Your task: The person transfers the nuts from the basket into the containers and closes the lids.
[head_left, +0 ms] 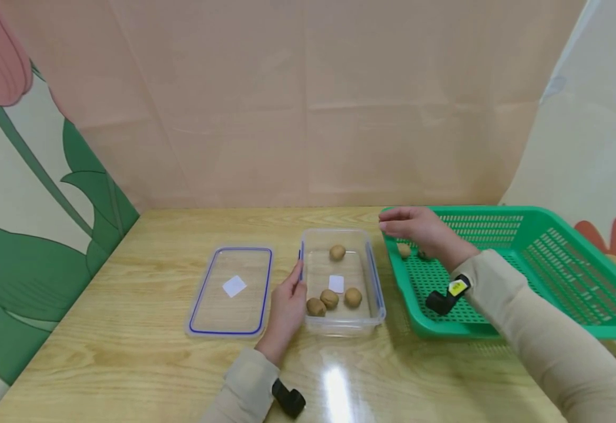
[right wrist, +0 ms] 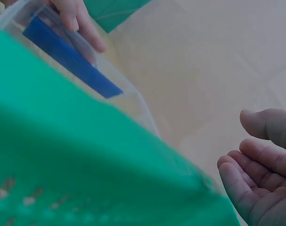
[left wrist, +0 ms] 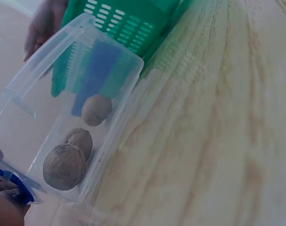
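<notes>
A clear plastic container [head_left: 342, 323] with blue-edged latches stands on the table with several walnuts [head_left: 352, 297] inside. My left hand [head_left: 288, 305] holds its left side, and in the left wrist view the fingers lie around a blue-edged latch [left wrist: 15, 183]. Over the left rim of a green plastic basket [head_left: 419, 320] is my right hand [head_left: 416, 229], its fingers loosely bent. The right wrist view shows no object between thumb and fingers. Under that hand, a walnut [head_left: 404, 251] lies in the basket, with another item beside it partly hidden.
Left of the container lies its clear lid [head_left: 202, 294] with a blue seal and a white square label [head_left: 234, 286]. A second white label [head_left: 336, 284] shows at the container's base. Behind the wooden table [head_left: 128, 352] hangs a pinkish backdrop [head_left: 308, 117].
</notes>
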A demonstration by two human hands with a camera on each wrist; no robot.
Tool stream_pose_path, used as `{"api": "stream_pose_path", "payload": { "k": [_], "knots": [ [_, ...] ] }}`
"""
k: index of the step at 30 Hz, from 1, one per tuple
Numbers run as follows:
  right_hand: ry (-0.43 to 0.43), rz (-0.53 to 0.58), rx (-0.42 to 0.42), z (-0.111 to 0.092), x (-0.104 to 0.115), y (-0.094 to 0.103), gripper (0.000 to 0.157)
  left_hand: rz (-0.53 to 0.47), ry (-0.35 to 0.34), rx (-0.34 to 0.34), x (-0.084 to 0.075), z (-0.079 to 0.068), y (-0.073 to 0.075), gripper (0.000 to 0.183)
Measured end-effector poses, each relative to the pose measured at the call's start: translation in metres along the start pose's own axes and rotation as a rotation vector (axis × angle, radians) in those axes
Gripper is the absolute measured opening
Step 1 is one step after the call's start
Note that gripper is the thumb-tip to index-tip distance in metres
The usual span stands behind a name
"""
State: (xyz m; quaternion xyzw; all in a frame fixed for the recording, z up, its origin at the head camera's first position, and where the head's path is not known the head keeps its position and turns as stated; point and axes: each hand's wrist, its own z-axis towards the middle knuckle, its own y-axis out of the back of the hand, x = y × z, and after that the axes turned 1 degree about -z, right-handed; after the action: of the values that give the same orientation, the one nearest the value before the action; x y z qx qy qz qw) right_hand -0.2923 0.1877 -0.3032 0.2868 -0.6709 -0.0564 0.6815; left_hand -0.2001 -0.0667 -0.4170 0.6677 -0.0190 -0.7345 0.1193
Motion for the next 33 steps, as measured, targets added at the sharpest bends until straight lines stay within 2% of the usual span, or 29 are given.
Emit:
{"api": "stream_pose_path", "payload": {
  "k": [9,21,33],
  "knots": [
    [-0.044,-0.084,-0.03,0.001,-0.019,0.018,0.054,0.005,0.005,0.005,0.002,0.0,-0.002,0.046],
    [-0.077,-0.122,-0.065,0.002,-0.04,0.039,0.057,0.007,-0.009,-0.002,0.003,0.0,-0.001,0.045],
    [-0.132,-0.196,-0.066,0.003,-0.055,0.053,0.057,-0.006,0.034,0.009,-0.001,0.0,0.0,0.046]
  ]
}}
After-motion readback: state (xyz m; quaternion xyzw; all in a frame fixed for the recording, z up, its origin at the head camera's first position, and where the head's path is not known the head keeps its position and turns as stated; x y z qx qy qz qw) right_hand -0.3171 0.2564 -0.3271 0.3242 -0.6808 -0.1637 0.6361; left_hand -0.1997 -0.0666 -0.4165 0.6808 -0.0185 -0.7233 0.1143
